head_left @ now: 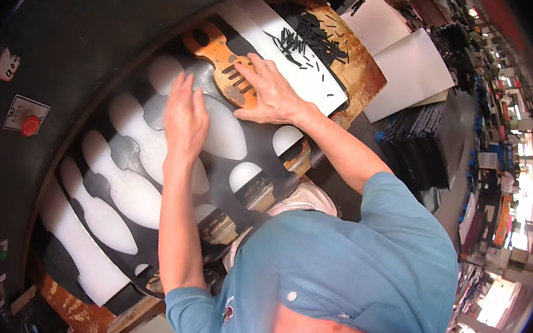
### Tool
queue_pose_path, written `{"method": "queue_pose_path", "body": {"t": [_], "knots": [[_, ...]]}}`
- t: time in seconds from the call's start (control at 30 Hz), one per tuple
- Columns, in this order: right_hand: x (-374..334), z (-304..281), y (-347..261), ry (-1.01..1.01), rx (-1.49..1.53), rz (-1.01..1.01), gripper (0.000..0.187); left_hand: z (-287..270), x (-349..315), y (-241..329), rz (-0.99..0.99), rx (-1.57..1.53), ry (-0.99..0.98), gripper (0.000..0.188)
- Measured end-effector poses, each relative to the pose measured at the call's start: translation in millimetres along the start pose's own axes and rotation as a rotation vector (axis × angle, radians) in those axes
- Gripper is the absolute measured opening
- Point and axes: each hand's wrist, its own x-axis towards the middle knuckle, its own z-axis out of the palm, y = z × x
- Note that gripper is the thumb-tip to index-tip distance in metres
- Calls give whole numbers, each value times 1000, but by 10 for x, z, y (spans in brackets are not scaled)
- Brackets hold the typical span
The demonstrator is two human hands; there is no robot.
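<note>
Template (pixel 221 57) slants lengthwise, its slotted end (pixel 234 96) pointing lower right.

1 red button (pixel 30 125) on a pale plate (pixel 32 106); white sheets (pixel 409 74) beside a black stack (pixel 418 147)

A worn brown work bed (pixel 363 79) carries a white board (pixel 309 77), and over that lies a black sheet (pixel 254 139) with an orange slotted template (pixel 210 49) on it. Left of the template, a row of sole-shaped openings (pixel 132 194) in the sheet shows the white beneath, with smaller rounded openings (pixel 248 176) nearer the person than the template. To the template's right, loose black strips (pixel 322 38) are scattered over the board and the bare brown surface.
</note>
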Motion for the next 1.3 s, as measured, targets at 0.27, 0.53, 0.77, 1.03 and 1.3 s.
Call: {"method": "queue_pose_path", "body": {"t": [0.27, 0.53, 0.77, 1.03, 1.3], "knots": [[38, -435, 363, -115, 497, 82, 93, 472, 91, 120, 201, 356, 94, 49], [-55, -748, 711, 59, 1459, 332, 96, 446, 75, 183, 169, 381, 84, 51], [-13, -1836, 868, 198, 1793, 47, 104, 481, 22, 232, 136, 399, 83, 50], [-202, -823, 901, 169, 2756, 453, 102, 492, -15, 322, 129, 374, 116, 49], [-154, -1033, 1184, 74, 1485, 544, 78, 512, -26, 293, 141, 360, 106, 47]]}}
